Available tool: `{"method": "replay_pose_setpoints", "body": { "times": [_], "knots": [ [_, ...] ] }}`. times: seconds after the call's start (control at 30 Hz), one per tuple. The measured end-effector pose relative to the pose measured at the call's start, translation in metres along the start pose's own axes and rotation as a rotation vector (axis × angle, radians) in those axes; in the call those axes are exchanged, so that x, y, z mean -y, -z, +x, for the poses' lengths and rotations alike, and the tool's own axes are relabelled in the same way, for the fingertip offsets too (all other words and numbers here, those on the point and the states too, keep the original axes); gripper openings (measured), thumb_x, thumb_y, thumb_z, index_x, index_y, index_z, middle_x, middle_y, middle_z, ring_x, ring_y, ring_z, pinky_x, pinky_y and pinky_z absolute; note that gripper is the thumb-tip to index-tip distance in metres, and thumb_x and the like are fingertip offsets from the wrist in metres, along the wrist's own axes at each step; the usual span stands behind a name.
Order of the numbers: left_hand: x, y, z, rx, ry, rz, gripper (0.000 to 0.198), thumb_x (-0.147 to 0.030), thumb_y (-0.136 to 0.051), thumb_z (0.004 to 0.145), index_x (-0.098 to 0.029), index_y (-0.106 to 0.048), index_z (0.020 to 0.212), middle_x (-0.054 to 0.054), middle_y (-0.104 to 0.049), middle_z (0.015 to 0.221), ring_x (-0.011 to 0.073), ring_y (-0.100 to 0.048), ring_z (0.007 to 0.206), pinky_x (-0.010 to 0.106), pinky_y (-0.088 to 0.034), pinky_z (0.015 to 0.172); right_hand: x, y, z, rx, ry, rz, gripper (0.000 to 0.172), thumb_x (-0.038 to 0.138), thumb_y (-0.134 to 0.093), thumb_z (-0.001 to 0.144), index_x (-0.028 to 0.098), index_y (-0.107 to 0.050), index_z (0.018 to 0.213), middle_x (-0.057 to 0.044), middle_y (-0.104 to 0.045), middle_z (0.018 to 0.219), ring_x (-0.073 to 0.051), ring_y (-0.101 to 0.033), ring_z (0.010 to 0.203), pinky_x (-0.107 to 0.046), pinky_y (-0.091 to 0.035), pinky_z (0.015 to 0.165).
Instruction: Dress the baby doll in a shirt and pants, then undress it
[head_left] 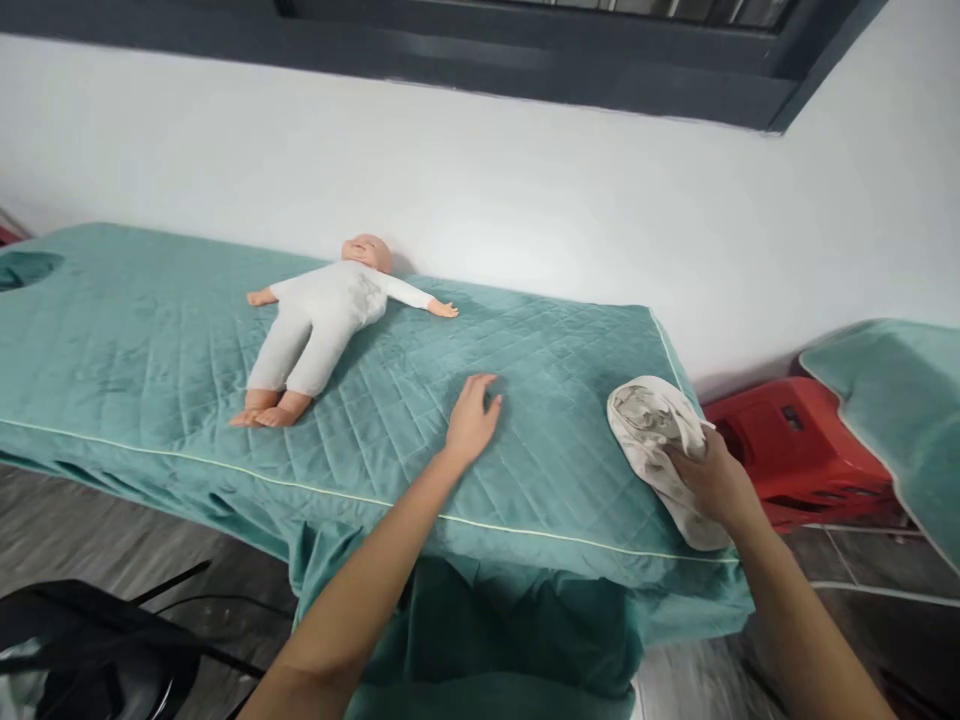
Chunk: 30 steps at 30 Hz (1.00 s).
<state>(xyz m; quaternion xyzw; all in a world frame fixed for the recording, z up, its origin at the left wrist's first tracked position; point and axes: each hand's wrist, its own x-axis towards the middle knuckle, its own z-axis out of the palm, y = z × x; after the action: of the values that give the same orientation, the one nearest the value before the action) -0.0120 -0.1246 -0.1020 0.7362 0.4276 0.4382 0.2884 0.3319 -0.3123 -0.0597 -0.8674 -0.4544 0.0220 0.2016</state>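
My right hand [709,478] grips a bundled off-white cloth item [646,425] at the right end of the bed; its exact kind I cannot make out. The fingers are wrapped over its edge, and it rests on the green quilted cover [540,450]. Near the middle of the bed, my left hand [472,420] hovers at or just above the cover, fingers apart and holding nothing. Farther left, a baby doll [322,305] in a white suit lies on its back, arms spread, head toward the wall.
A white wall [480,190] runs along the bed's far side, below a dark window frame [465,55]. Off the right end stands a red plastic stool [802,445] beside another green cover [900,400]. A black object [97,640] sits on the floor at lower left.
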Motion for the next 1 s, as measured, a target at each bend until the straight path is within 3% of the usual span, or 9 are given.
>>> {"method": "replay_pose_setpoints", "body": {
  "times": [0.1, 0.2, 0.27, 0.4, 0.57, 0.73, 0.83, 0.93, 1.0],
  "knots": [
    [-0.009, -0.016, 0.0, 0.187, -0.005, 0.078, 0.029, -0.032, -0.057, 0.093, -0.023, -0.064, 0.119, 0.009, -0.069, 0.12, 0.0262, -0.064, 0.113, 0.048, -0.046, 0.105, 0.016, -0.006, 0.002, -0.005, -0.052, 0.17, 0.063, 0.049, -0.062, 0.081, 0.016, -0.055, 0.134, -0.016, -0.07, 0.109, -0.034, -0.067, 0.097, -0.046, -0.053, 0.083],
    [-0.016, -0.014, 0.0, 0.269, -0.009, -0.038, 0.037, -0.045, -0.062, 0.09, -0.025, -0.066, 0.121, 0.009, -0.071, 0.12, 0.0276, -0.064, 0.114, 0.048, -0.043, 0.108, 0.068, -0.009, -0.001, -0.031, -0.005, 0.479, 0.057, 0.042, -0.067, 0.076, 0.014, -0.06, 0.125, -0.013, -0.07, 0.108, -0.028, -0.066, 0.094, -0.04, -0.053, 0.082],
    [-0.016, -0.009, -0.002, 0.266, 0.05, -0.268, 0.045, -0.048, -0.065, 0.088, -0.025, -0.064, 0.126, 0.009, -0.069, 0.126, 0.0262, -0.064, 0.116, 0.045, -0.044, 0.108, 0.111, -0.011, -0.006, 0.106, 0.024, 0.721, 0.053, 0.043, -0.069, 0.077, 0.017, -0.061, 0.122, -0.009, -0.07, 0.108, -0.023, -0.066, 0.088, -0.034, -0.053, 0.075],
    [-0.009, 0.001, -0.007, 0.037, 0.278, -0.843, 0.056, -0.055, -0.07, 0.083, -0.022, -0.064, 0.128, 0.01, -0.065, 0.136, 0.0271, -0.059, 0.128, 0.043, -0.043, 0.113, 0.186, -0.028, -0.009, 0.344, 0.191, 1.038, 0.048, 0.046, -0.071, 0.079, 0.023, -0.061, 0.12, -0.004, -0.069, 0.114, -0.022, -0.065, 0.093, -0.032, -0.054, 0.08],
    [-0.008, 0.012, -0.013, -0.243, 0.414, -1.238, 0.063, -0.05, -0.078, 0.077, -0.021, -0.062, 0.13, 0.012, -0.067, 0.134, 0.0296, -0.063, 0.125, 0.045, -0.046, 0.11, 0.23, -0.068, 0.004, 0.395, 0.464, 0.957, 0.04, 0.045, -0.067, 0.088, 0.026, -0.06, 0.122, -0.003, -0.068, 0.119, -0.023, -0.063, 0.11, -0.036, -0.051, 0.097],
    [-0.005, 0.011, -0.01, -0.387, 0.478, -1.211, 0.057, -0.038, -0.082, 0.075, -0.021, -0.064, 0.126, 0.009, -0.07, 0.129, 0.0271, -0.065, 0.121, 0.043, -0.047, 0.109, 0.237, -0.079, 0.027, 0.251, 0.538, 0.698, 0.024, 0.043, -0.06, 0.09, 0.025, -0.069, 0.103, -0.002, -0.072, 0.104, -0.024, -0.065, 0.096, -0.04, -0.052, 0.09],
    [-0.002, 0.008, -0.011, -0.391, 0.441, -1.094, 0.046, -0.04, -0.079, 0.079, -0.022, -0.068, 0.119, 0.007, -0.07, 0.128, 0.0253, -0.061, 0.125, 0.039, -0.042, 0.114, 0.239, -0.066, 0.048, 0.014, 0.48, 0.581, 0.023, 0.041, -0.06, 0.088, 0.02, -0.07, 0.091, -0.007, -0.068, 0.094, -0.026, -0.061, 0.093, -0.044, -0.048, 0.092],
    [-0.003, 0.009, -0.012, -0.383, 0.392, -0.952, 0.044, -0.041, -0.075, 0.082, -0.023, -0.066, 0.121, 0.007, -0.067, 0.131, 0.0237, -0.059, 0.127, 0.036, -0.04, 0.115, 0.25, -0.051, 0.053, -0.296, 0.397, 0.439, 0.024, 0.037, -0.057, 0.088, 0.018, -0.07, 0.095, -0.007, -0.063, 0.088, -0.022, -0.058, 0.082, -0.041, -0.048, 0.086],
    [-0.005, 0.012, -0.012, -0.412, 0.397, -0.87, 0.045, -0.039, -0.075, 0.083, -0.024, -0.064, 0.124, 0.007, -0.064, 0.135, 0.0234, -0.057, 0.128, 0.036, -0.039, 0.115, 0.26, -0.049, 0.042, -0.293, 0.443, 0.445, 0.024, 0.038, -0.054, 0.092, 0.019, -0.068, 0.097, -0.005, -0.063, 0.086, -0.02, -0.058, 0.077, -0.037, -0.05, 0.081]
  ]
}}
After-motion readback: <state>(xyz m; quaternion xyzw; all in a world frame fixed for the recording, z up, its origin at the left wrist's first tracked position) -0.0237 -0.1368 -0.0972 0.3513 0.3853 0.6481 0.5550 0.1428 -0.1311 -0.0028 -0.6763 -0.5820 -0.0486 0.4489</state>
